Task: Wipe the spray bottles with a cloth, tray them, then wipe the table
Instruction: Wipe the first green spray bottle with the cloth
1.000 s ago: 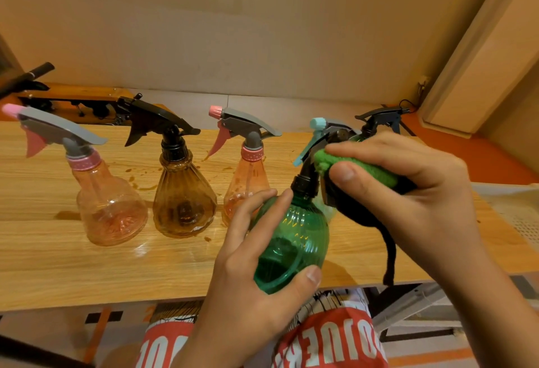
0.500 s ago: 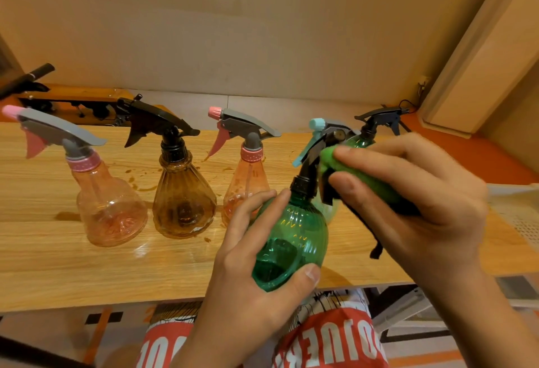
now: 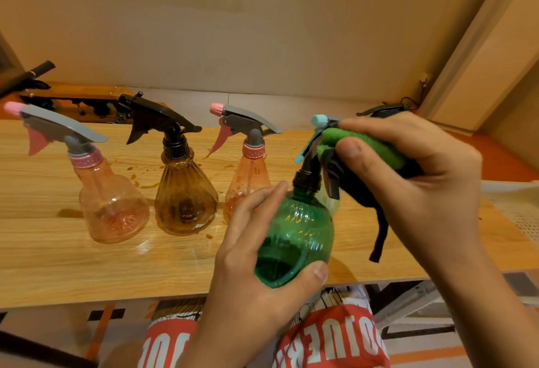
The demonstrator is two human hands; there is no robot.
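My left hand grips the round body of a green spray bottle, holding it tilted above the front edge of the wooden table. My right hand pinches a green and black cloth against that bottle's black trigger head. On the table stand a pink bottle at the left, an amber bottle with a black head, and a second pink bottle. Another bottle stands behind my right hand; only its light-blue nozzle shows.
Brown stains spot the table around the amber bottle. A black trigger head pokes up behind my right hand. A white perforated tray lies at the right edge. Dark equipment sits behind the table at the left.
My right hand has rubbed the cloth along the green bottle's trigger head, shifting slightly down and back up. The left hand keeps the bottle almost still.
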